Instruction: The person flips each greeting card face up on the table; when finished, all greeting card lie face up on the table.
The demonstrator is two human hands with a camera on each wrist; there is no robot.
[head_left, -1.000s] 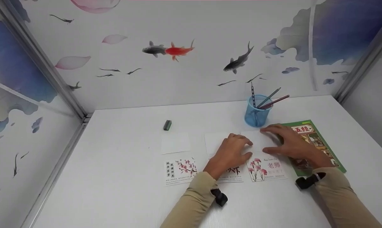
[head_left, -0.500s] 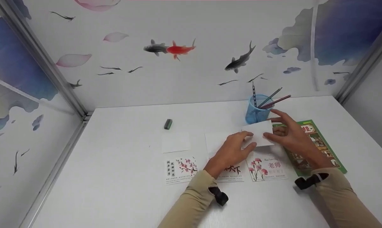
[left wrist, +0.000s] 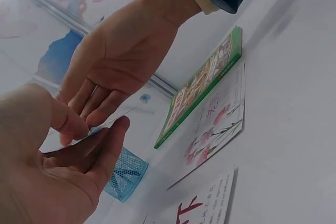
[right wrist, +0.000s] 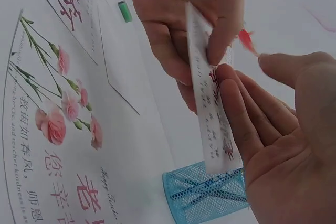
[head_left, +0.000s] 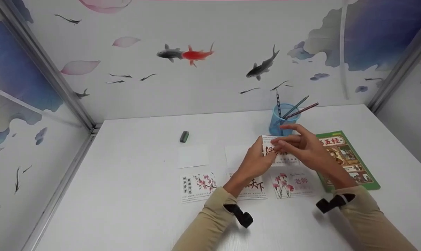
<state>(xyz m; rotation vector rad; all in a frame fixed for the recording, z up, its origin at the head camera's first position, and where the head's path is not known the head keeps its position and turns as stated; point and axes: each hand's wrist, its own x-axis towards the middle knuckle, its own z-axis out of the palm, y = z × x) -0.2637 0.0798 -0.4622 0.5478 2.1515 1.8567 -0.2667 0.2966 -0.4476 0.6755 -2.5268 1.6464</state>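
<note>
My left hand [head_left: 250, 164] grips a printed card [head_left: 283, 160] by its left side, thumb on the face with red brush lettering. Lifted above the table, the card [right wrist: 202, 108] stands on edge in the right wrist view. The fingertips of my right hand [head_left: 311, 150] rest against its printed face close to the left thumb, fingers fairly straight and its thumb apart. Below the hands lie a card with pink carnations [head_left: 294, 184] and another card with red lettering [head_left: 254, 188], partly covered by the left wrist. A blossom-branch card [head_left: 200, 186] lies farther left.
Two blank white cards lie behind the printed row, one on the left [head_left: 193, 157] and one in the middle [head_left: 231, 157]. A small green block [head_left: 184, 136] sits behind them. A blue mesh cup [head_left: 276, 125] with pencils [head_left: 295, 106] stands behind the hands. A green-edged book [head_left: 353, 164] lies right.
The card, lying white side up at first, has been lifted off the table and turned to show its lettering. The left hand now grips its left side; the right fingers have moved left over it.
</note>
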